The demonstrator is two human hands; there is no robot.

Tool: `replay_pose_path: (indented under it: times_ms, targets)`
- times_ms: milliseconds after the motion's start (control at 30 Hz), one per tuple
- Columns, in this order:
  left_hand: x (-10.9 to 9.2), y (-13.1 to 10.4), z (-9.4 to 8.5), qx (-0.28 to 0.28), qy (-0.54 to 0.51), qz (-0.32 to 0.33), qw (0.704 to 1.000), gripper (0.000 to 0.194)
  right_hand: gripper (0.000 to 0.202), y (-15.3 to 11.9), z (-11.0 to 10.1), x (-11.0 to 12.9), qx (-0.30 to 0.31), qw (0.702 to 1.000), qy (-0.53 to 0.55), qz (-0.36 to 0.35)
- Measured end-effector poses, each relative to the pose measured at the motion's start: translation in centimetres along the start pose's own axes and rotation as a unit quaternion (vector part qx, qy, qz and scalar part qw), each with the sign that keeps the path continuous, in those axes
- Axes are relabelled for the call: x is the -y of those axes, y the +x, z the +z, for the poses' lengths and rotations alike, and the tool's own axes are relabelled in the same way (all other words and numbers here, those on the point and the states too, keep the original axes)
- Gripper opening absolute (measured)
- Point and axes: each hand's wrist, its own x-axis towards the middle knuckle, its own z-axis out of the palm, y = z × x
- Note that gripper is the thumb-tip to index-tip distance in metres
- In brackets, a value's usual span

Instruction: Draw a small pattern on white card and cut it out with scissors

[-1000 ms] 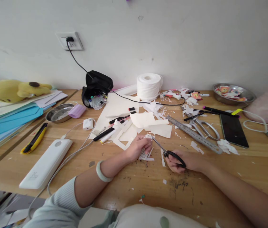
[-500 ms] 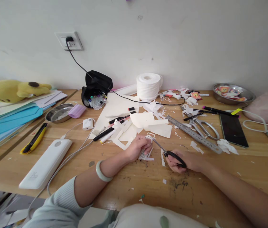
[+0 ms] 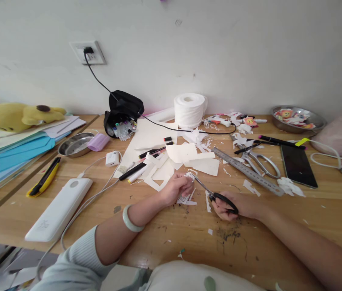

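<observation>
Near the middle of the wooden table, my left hand (image 3: 177,188) pinches a small piece of white paper (image 3: 189,176) with dark line marks. My right hand (image 3: 225,205) is wrapped round the black handles of a pair of scissors (image 3: 205,189), whose blades point up and left and meet the paper at their tips. Beneath my left hand lie white paper scraps (image 3: 190,202) with drawn lines. A narrow white strip (image 3: 208,202) lies by my right hand. Whether the blades are parted is too small to tell.
Markers (image 3: 133,171) and cut paper (image 3: 181,152) lie beyond my hands. A metal ruler (image 3: 246,171), silver scissors (image 3: 263,165) and a phone (image 3: 298,165) are to the right. A power bank (image 3: 59,210), yellow cutter (image 3: 43,178) and metal bowl (image 3: 75,144) are to the left.
</observation>
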Motion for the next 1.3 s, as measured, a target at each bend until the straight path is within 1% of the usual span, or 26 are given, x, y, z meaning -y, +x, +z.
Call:
replay_pose_path:
  times_ms: [67,300,500,733,867,1000,1167,1300]
  targets:
    - [-0.04,0.02,0.11,-0.007,-0.006,0.006,1.000,0.039,0.047,0.07,-0.05,-0.23,0.004,1.000,0.015,-0.009]
    - [0.02,0.09,0.02,-0.031,-0.018,0.001,0.999,0.036,0.043,0.10,-0.17,-0.51,-0.002,1.000,0.028,0.000]
    - [-0.07,0.08,0.00,-0.015,-0.011,-0.002,1.000,0.038,0.041,-0.02,-0.12,-0.57,-0.007,1.000,0.022,-0.012]
    - [-0.06,0.03,0.04,-0.003,-0.009,-0.005,1.000,0.039,0.035,-0.01,-0.04,-0.39,-0.006,1.000,0.012,0.016]
    - [0.05,0.06,-0.05,-0.002,-0.019,0.001,1.000,0.038,0.039,-0.05,0.06,0.17,0.000,1.000,0.003,0.018]
    - [0.04,0.08,-0.03,-0.003,-0.027,-0.002,1.000,0.038,0.041,-0.07,0.01,0.09,0.006,1.000,-0.009,0.018]
    - [0.10,0.08,-0.07,-0.005,-0.028,-0.002,1.000,0.038,0.042,-0.17,0.07,0.04,-0.006,0.999,-0.004,0.031]
    - [0.12,0.09,-0.09,-0.005,-0.022,-0.001,1.000,0.038,0.043,-0.13,0.13,0.13,-0.007,1.000,0.003,0.024]
